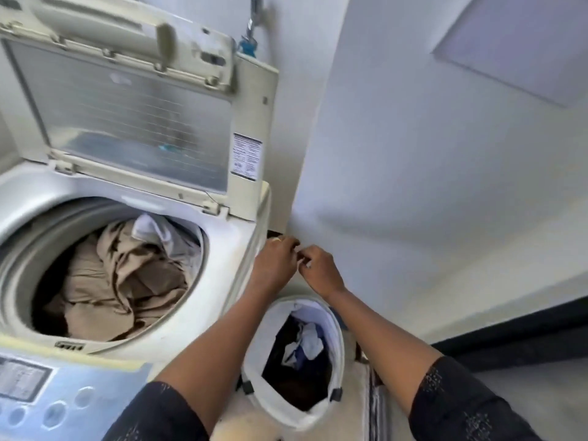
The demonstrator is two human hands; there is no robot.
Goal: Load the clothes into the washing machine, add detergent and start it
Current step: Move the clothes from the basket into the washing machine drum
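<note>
Crumpled beige and white clothes fill the white top-loading washing machine, left of frame, lid up — left hand and right hand meet at centre, fingers curled; whether they pinch anything I cannot tell — round white fabric hamper just below

No text can be read. A printed sticker is seen on the right edge of the lid, its lines too small. A faint logo on the lid glass is blurred. Print on the panel and on a dark badge at the washer rim is illegible.
</note>
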